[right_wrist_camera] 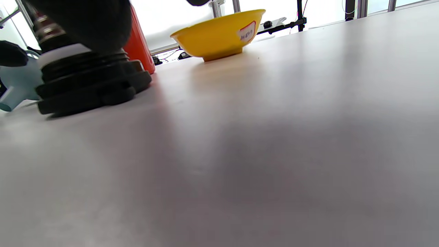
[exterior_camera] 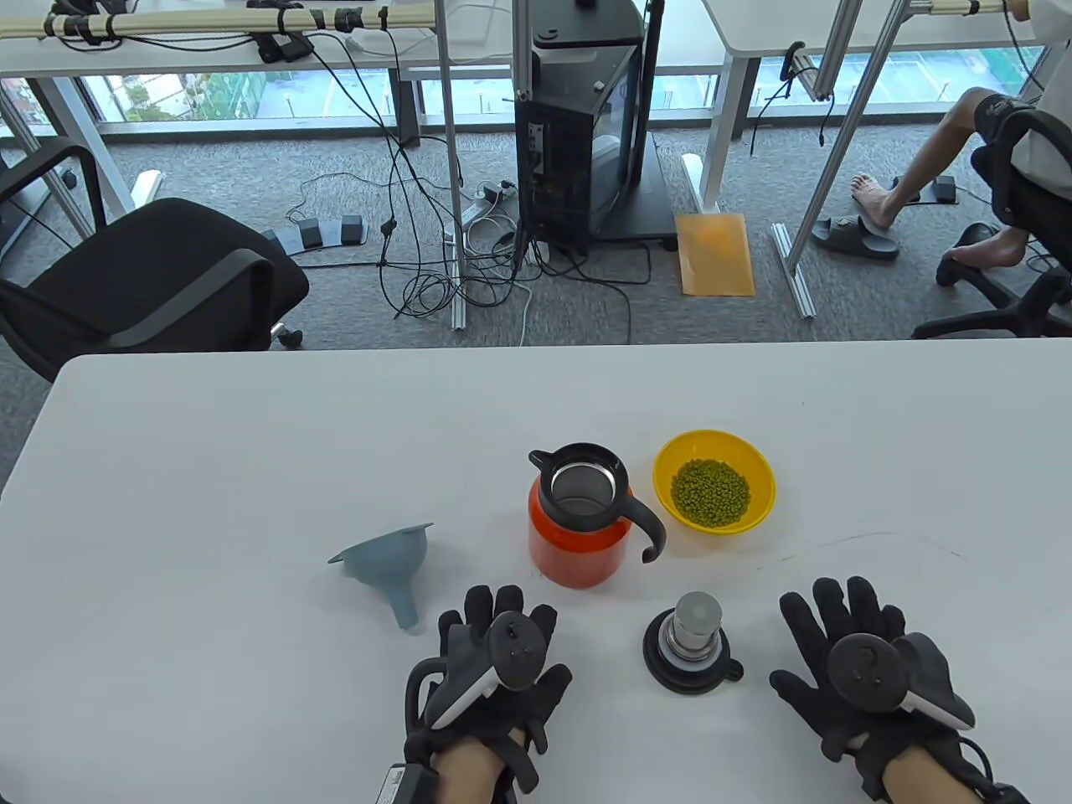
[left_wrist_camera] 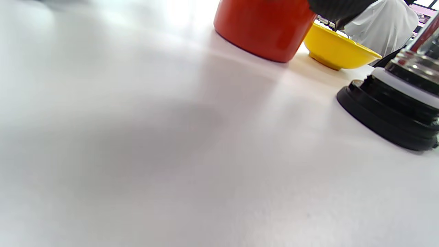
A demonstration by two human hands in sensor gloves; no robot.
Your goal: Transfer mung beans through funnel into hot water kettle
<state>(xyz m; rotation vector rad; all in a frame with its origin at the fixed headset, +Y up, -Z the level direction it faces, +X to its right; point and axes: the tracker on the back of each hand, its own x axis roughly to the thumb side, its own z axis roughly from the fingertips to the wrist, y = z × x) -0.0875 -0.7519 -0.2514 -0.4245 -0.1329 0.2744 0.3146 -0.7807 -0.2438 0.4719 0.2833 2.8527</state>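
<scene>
An orange kettle (exterior_camera: 578, 523) with a black rim and handle stands open in the middle of the white table (exterior_camera: 209, 469); it also shows in the left wrist view (left_wrist_camera: 264, 27) and the right wrist view (right_wrist_camera: 139, 44). A yellow bowl (exterior_camera: 749, 469) of green mung beans (exterior_camera: 711, 494) sits to its right. A grey-blue funnel (exterior_camera: 388, 569) lies on its side to the kettle's left. The kettle's lid (exterior_camera: 692, 645) stands upside down in front of the kettle. My left hand (exterior_camera: 494, 662) and right hand (exterior_camera: 854, 653) rest flat on the table with fingers spread, holding nothing, either side of the lid.
The bowl (left_wrist_camera: 337, 51) and lid (left_wrist_camera: 394, 109) show in the left wrist view; the bowl (right_wrist_camera: 219, 34), lid (right_wrist_camera: 85, 85) and funnel (right_wrist_camera: 17, 82) show in the right wrist view. Chairs, cables and a seated person lie beyond the table's far edge.
</scene>
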